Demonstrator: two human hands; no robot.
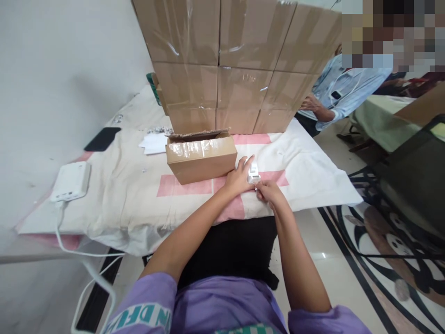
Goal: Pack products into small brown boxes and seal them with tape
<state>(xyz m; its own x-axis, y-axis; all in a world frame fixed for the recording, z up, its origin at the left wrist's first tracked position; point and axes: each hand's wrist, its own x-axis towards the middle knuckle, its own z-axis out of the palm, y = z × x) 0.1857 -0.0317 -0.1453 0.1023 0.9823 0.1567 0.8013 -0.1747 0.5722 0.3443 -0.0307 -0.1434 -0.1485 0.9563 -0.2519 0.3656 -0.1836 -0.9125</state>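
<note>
A small white plastic device (253,172) is held close to the tabletop, near the table's front edge. My left hand (239,178) grips it from the left, with fingers reaching along its far side. My right hand (269,191) is closed in a pinch at the device's near end. A tiny shiny tip shows by those fingers, but what they hold is too small to name. Just beyond my left hand stands a brown cardboard box (205,166) with clear tape on it and its top flap raised.
Stacked taped cartons (239,88) rise behind the box. Left on the cloth-covered table (118,195) lie a white electronic box (71,181) with a cable, a black phone-like slab (102,139) and white papers (155,144). A person in a light blue sleeve (361,90) stands at right.
</note>
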